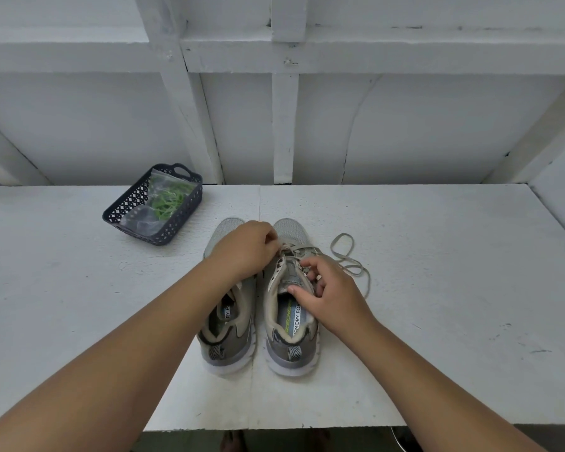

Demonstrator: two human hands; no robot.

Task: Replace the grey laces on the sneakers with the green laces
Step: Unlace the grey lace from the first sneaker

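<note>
Two grey sneakers stand side by side on the white table, toes pointing away from me. My left hand (247,247) reaches over the left sneaker (229,334) and pinches the grey lace (348,259) at the lower eyelets of the right sneaker (291,334). My right hand (331,293) holds the tongue and upper eyelet edge of the right sneaker, thumb on the tongue. The loosened part of the grey lace lies in loops on the table to the right of that shoe. The green laces (168,199) lie in a clear plastic bag inside a basket.
A dark perforated plastic basket (121,210) sits at the back left of the table (437,288). A white panelled wall with beams rises behind the table. The table's front edge runs just below the sneakers' heels.
</note>
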